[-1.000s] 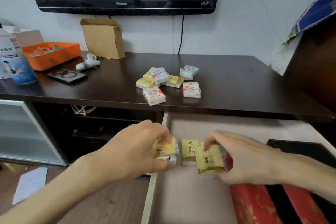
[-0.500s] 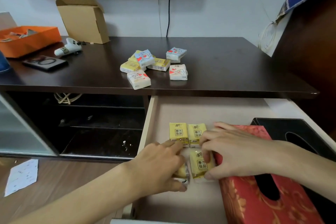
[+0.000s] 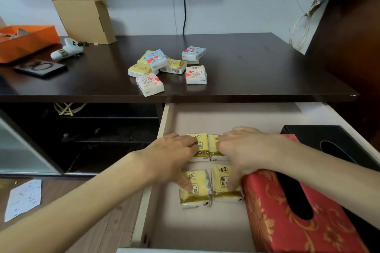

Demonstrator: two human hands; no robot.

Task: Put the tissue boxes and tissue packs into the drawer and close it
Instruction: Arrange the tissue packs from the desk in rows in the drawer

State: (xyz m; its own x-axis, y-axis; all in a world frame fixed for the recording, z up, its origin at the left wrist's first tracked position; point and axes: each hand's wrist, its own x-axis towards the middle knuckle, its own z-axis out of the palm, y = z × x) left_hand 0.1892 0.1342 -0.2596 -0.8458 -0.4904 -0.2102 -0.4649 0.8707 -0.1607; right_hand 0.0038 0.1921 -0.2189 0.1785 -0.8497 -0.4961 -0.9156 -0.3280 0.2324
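Observation:
The drawer stands pulled open below the dark tabletop. Several yellow tissue packs lie flat in it in a two-by-two block. My left hand rests flat on the left packs, fingers spread. My right hand lies flat on the right packs, fingers reaching down to the near right one. Neither hand grips anything. A red patterned tissue box and a black tissue box sit at the drawer's right side. Several more small tissue packs lie loose on the tabletop.
On the tabletop's left are an open cardboard box, an orange tray, a small white toy and a dark phone. An open shelf sits left of the drawer. Paper lies on the wooden floor.
Both hands set down the yellow packs they held, then moved to the far row and now lie flat on the block of packs. The camera has tilted down and closer.

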